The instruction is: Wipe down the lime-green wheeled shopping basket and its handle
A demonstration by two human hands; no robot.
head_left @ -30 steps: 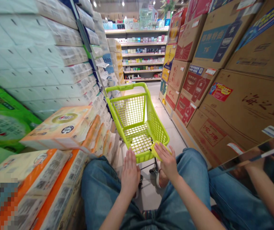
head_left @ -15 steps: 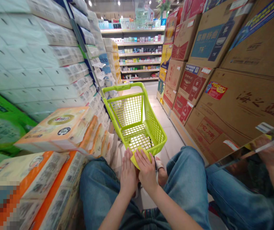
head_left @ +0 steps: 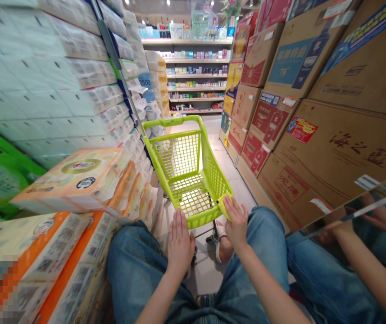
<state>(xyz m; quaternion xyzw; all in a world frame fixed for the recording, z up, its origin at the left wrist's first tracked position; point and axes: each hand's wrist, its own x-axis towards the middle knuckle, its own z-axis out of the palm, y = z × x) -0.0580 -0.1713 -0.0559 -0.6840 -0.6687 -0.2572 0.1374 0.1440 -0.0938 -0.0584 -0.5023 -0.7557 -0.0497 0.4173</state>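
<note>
A lime-green shopping basket cart (head_left: 203,221) with grid walls stands in front of my knees. My left hand (head_left: 180,243) rests on its near left corner, fingers stretched out flat against the outer wall. At the near right corner, my right hand (head_left: 236,222) presses a yellow cloth (head_left: 225,208) onto the rim, its fingers lying over the cloth. Part of the cloth is hidden under those fingers. Through the basket's grid the pale floor shows.
Stacked tissue packs (head_left: 74,166) line the left side. Cardboard boxes (head_left: 355,139) rise on the right, with a reflective panel (head_left: 355,238) near my knee. Shelves of small goods (head_left: 196,76) stand at the aisle's far end. A metal pole (head_left: 128,92) slants along the left stack.
My right hand has moved right with the yellow cloth, from the basket's near edge to its near right corner. My left hand stays at the near left; the hands are now apart.
</note>
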